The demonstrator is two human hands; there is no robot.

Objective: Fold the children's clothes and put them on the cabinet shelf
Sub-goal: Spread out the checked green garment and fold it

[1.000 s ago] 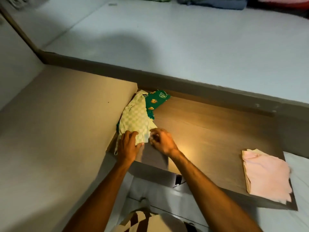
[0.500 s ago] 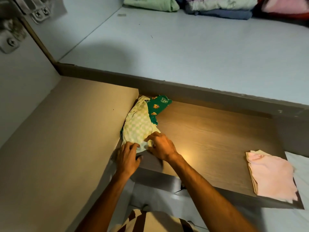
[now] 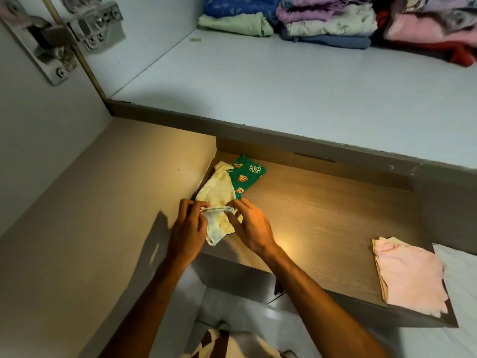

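Observation:
A small pale yellow checked garment [image 3: 218, 195] lies at the left end of the wooden cabinet shelf [image 3: 322, 215], partly over a folded green printed garment [image 3: 245, 174]. My left hand [image 3: 189, 228] and my right hand [image 3: 249, 226] each pinch one end of the yellow garment's near hem, which is stretched between them and lifted off the shelf. The garment's lower part hangs folded between my hands. A folded pink garment [image 3: 410, 275] lies at the right end of the same shelf.
The cabinet's beige side panel [image 3: 103, 215] stands just left of my hands. A white upper shelf [image 3: 284, 86] holds several stacks of folded clothes [image 3: 330, 24] at its back. A metal door hinge [image 3: 59, 40] sits at the top left.
My hands went from pressing the yellow garment flat to pinching its near hem and lifting it toward me. The camera tilted up, bringing the clothes on the upper shelf into view.

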